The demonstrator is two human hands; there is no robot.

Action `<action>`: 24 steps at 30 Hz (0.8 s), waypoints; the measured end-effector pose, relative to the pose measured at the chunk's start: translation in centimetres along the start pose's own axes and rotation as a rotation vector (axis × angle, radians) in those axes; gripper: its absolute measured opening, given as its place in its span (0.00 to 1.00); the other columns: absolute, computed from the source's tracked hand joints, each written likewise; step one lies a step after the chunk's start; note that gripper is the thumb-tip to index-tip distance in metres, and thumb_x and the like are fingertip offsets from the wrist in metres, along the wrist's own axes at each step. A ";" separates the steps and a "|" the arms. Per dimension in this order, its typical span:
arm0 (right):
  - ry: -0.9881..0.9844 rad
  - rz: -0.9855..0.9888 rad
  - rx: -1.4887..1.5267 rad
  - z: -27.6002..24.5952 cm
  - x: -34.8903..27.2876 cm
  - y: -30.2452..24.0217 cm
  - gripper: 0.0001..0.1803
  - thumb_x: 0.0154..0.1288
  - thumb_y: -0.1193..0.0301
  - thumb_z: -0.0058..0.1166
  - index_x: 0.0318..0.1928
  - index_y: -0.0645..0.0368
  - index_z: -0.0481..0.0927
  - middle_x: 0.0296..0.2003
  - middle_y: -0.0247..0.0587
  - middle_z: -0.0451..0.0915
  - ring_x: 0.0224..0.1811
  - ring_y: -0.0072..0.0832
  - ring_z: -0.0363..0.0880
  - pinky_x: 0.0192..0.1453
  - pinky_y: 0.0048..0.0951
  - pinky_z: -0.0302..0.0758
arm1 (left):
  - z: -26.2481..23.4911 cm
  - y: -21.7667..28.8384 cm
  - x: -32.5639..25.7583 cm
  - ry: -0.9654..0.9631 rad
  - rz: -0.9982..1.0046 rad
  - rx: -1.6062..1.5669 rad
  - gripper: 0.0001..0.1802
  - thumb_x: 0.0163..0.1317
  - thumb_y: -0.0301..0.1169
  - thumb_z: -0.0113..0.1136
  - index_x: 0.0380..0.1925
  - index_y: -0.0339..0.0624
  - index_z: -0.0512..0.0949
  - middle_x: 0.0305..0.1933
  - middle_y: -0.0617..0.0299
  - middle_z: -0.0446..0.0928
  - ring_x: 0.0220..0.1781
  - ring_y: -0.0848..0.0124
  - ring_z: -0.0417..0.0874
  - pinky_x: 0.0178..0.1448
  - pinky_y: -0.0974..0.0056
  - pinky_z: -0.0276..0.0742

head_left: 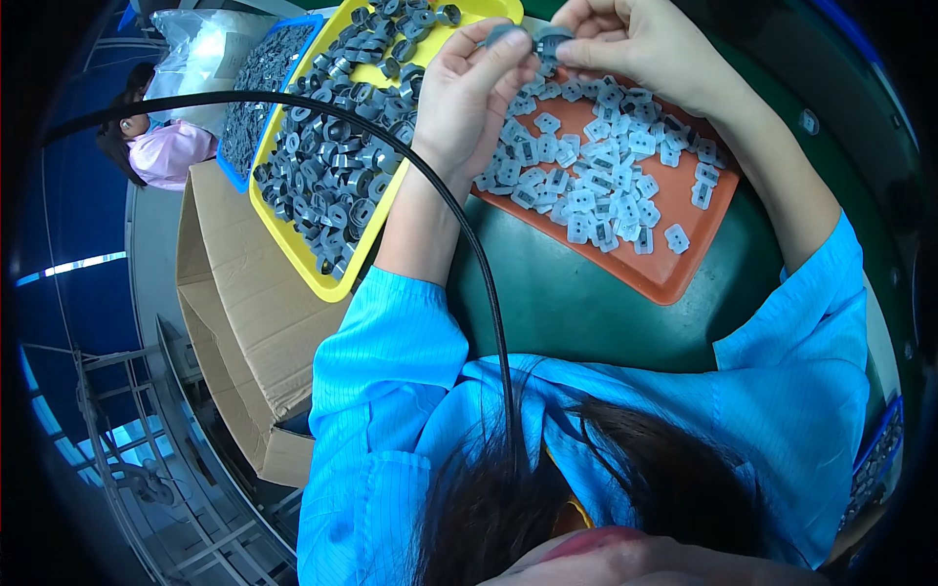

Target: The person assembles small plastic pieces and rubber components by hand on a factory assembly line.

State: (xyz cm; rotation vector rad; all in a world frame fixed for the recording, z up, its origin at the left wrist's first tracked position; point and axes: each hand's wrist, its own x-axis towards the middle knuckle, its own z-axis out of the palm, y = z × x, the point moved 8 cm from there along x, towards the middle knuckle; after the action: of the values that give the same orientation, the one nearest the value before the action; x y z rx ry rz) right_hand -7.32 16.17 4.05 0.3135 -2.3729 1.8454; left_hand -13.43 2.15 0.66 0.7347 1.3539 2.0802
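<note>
At the far edge of the table my two hands meet over the trays. My left hand (457,109) pinches a grey round plastic cap (505,35) between thumb and fingers. Right beside it, my right hand (653,54) has its fingers closed on a second small grey plastic part (553,39), its exact kind hard to make out. The two parts almost touch or do touch; I cannot tell which. Beneath my hands lies an orange tray (664,285) with many translucent white plastic clips (596,181). Left of my left forearm, a yellow tray (332,289) holds many grey round caps (337,186).
A blue tray (234,179) of small dark parts stands beyond the yellow one, near a clear plastic bag (200,59). An opened cardboard box (249,303) sits at left. A black cable (459,210) arches across the view. Another person in pink (171,153) is at far left.
</note>
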 end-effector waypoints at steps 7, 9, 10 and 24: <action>0.398 -0.605 -0.708 1.4 -1.9 -4.8 0.05 0.63 0.77 0.60 0.37 0.66 0.80 0.30 0.48 0.83 0.32 0.42 0.84 0.41 0.37 0.81 | -1.5 -1.5 -0.2 0.271 -0.014 -0.411 0.12 0.75 0.32 0.62 0.52 0.39 0.79 0.50 0.59 0.83 0.46 0.73 0.84 0.51 0.70 0.83; 0.341 -0.339 -0.370 -1.0 0.3 -1.9 0.06 0.64 0.77 0.61 0.39 0.66 0.82 0.30 0.43 0.83 0.32 0.34 0.83 0.40 0.33 0.80 | -1.8 -0.7 -0.1 0.275 0.031 -0.380 0.14 0.74 0.32 0.62 0.54 0.38 0.78 0.51 0.59 0.83 0.49 0.71 0.84 0.55 0.68 0.83; 0.268 -0.066 -0.028 -1.7 1.6 1.4 0.07 0.66 0.76 0.63 0.41 0.66 0.83 0.31 0.39 0.84 0.32 0.26 0.82 0.39 0.29 0.79 | -2.2 -0.4 -0.3 0.286 0.054 -0.362 0.15 0.74 0.32 0.62 0.56 0.38 0.78 0.52 0.58 0.83 0.51 0.70 0.83 0.57 0.67 0.83; 0.061 -0.042 -1.074 3.6 -0.5 -2.3 0.15 0.64 0.63 0.67 0.32 0.65 0.87 0.26 0.50 0.86 0.30 0.37 0.88 0.35 0.36 0.83 | -4.4 0.9 0.3 0.217 0.052 -0.210 0.15 0.78 0.29 0.54 0.61 0.40 0.75 0.54 0.54 0.83 0.50 0.63 0.86 0.54 0.64 0.82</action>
State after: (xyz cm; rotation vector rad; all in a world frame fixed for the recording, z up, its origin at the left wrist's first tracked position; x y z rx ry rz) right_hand -6.15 12.19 5.23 0.1626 -2.8353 0.3597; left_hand -16.84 -0.71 0.00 0.4704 1.2109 2.3549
